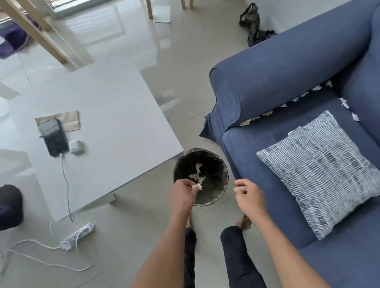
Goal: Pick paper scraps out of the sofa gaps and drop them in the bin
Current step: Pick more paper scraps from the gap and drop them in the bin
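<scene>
A round black-lined bin (222,168) stands on the floor between the white table and the blue sofa (277,82). Crumpled paper scraps (197,172) lie inside it. My left hand (184,191) hovers over the bin's near rim, pinching a small white scrap (197,186) in its fingertips. My right hand (249,195) is just right of the bin, in front of the seat, fingers loosely curled and holding nothing. More scraps (266,114) line the gap between the sofa arm and the seat cushion, and others (345,103) sit along the backrest gap.
A striped grey-white cushion (321,169) lies on the seat. The white low table (92,124) carries a phone, an earbud case and a brown paper. A power strip (76,237) with cables lies on the floor at left. My feet stand just behind the bin.
</scene>
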Tool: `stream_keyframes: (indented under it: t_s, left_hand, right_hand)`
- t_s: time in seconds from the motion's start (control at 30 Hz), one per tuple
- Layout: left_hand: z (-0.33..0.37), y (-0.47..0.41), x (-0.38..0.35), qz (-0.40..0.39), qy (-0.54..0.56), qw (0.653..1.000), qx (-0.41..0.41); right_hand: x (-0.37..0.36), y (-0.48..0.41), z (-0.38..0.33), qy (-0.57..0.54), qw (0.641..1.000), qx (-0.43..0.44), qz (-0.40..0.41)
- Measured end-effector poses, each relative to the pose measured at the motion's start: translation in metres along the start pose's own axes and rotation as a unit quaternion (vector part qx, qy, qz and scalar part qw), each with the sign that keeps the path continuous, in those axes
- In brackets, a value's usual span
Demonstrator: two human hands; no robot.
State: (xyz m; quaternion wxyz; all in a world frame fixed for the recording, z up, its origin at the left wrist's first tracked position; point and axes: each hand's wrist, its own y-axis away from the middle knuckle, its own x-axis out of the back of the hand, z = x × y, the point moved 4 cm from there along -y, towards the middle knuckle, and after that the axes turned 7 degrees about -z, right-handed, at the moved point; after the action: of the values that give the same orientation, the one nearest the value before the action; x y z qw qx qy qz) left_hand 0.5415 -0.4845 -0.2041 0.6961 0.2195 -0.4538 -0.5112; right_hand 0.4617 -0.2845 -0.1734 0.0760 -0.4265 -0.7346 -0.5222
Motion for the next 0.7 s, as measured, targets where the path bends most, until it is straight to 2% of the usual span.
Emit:
stream_keyframes:
  t_s: [0.13,0.27,0.37,0.57,0.7]
  left_hand:
    - [-0.011,-0.034,-0.024,0.005,-0.028,1.000,0.003]
    - [-0.025,-0.062,-0.049,-0.060,-0.088,0.994,0.000]
    - [-0.028,-0.065,-0.050,-0.074,-0.076,0.994,0.003]
    - [-0.008,-0.020,-0.023,-0.048,-0.156,0.986,-0.026]
    - [0.034,0.024,-0.009,-0.022,-0.211,0.972,-0.097]
  right_hand:
    - [-0.009,-0.011,0.019,0.005,1.000,-0.014,0.011]
    - [-0.023,-0.020,0.038,-0.005,0.999,-0.034,0.001]
    - [-0.026,-0.020,0.040,-0.004,0.999,-0.031,-0.008]
    - [0.000,0.000,0.035,-0.034,0.999,-0.033,-0.009]
    - [0.048,0.018,0.033,-0.067,0.997,-0.032,0.015]
